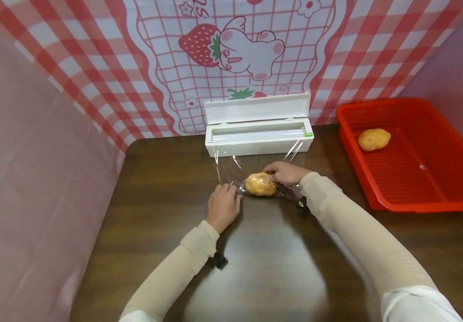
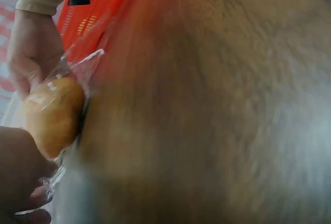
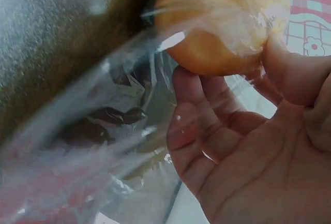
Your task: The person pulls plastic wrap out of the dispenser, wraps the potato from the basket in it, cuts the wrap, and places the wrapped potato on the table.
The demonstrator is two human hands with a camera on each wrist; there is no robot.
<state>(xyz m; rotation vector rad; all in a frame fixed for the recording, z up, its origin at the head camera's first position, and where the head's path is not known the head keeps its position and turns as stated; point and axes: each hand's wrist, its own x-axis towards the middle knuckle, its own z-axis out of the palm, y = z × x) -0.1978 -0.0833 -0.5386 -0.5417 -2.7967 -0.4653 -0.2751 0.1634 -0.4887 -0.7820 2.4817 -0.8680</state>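
Note:
A potato (image 1: pixel 261 184) wrapped in clear plastic wrap (image 1: pixel 289 192) is over the middle of the table. My right hand (image 1: pixel 285 172) grips its right end; in the right wrist view the thumb (image 3: pixel 292 71) and fingertips hold the potato (image 3: pixel 222 27) through the film. At the potato's left side, my left hand (image 1: pixel 224 206) holds the gathered wrap with curled fingers; the left wrist view shows film (image 2: pixel 54 180) by these fingers. The wrap runs back from the potato to a white dispenser box (image 1: pixel 259 147), whose lid stands raised with a roll (image 1: pixel 257 135) inside.
To the right sits a red plastic basket (image 1: pixel 424 170) with another potato (image 1: pixel 374 139) in its far left corner. Behind the dispenser hangs a red-and-white checked cloth (image 1: pixel 107 67). The brown table (image 1: pixel 155 179) extends in front, with a pink side wall (image 1: pixel 26 179) at left.

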